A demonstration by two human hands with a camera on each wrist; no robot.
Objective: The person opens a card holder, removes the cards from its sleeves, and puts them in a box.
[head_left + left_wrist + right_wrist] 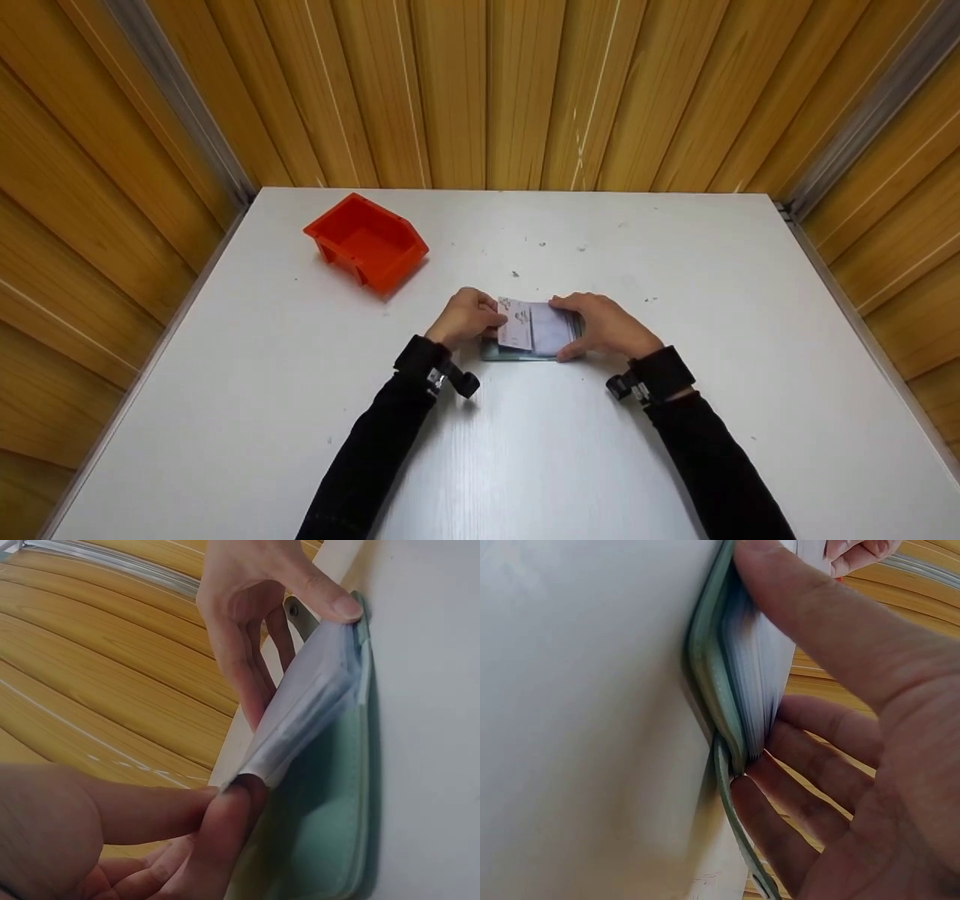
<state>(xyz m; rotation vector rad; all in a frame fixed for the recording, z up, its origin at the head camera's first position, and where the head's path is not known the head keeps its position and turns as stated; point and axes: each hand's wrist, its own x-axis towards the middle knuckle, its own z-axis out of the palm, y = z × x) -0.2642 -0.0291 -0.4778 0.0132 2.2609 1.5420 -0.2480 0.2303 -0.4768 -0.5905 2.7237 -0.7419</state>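
Holder (321,817) is resting on the table (525,465); your left hand (463,319) is pinching the slip (517,326) above it, your right hand (606,328) gripping the holder. Slip (probably light, crease-prone) is wanting edge holds; bin (371,236) is standing beyond.

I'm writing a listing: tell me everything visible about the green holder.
The green holder looks like smooth leatherette, with apparent edge stitching, rounded corners and a strap bearing a snap. It lies on the white table, its pale inner leaves raised at the left end, showing green beneath. The right hand grips its right end; the left hand pinches a printed slip over it.
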